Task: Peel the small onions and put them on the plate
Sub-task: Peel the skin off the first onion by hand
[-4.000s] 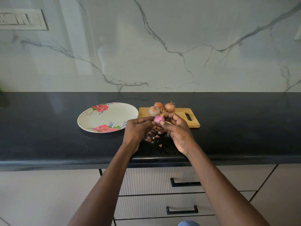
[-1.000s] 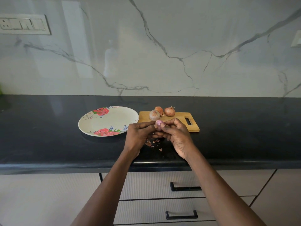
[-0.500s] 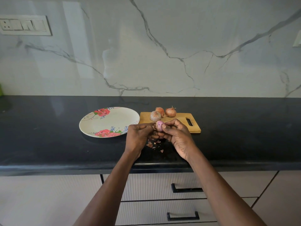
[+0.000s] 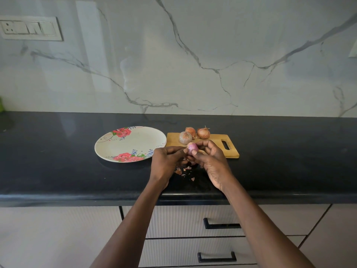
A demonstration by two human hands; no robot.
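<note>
A small pink, mostly peeled onion [image 4: 191, 148] is held above the counter between both hands. My right hand [image 4: 211, 160] pinches it from the right, and my left hand [image 4: 166, 161] pinches it from the left with its fingertips. Three unpeeled brown onions [image 4: 185, 137] [image 4: 190, 130] [image 4: 203, 132] sit on the wooden cutting board [image 4: 216, 146]. The floral plate [image 4: 129, 144] lies left of the board with nothing on it.
Bits of onion skin [image 4: 182, 171] lie on the black counter [image 4: 58, 161] under my hands. Drawers with black handles [image 4: 222, 225] are below the counter edge. A switch panel [image 4: 31, 29] is on the marble wall.
The onion has been turned slightly between my fingertips and shows more pink flesh. Both hands stay in the same spot over the skin scraps.
</note>
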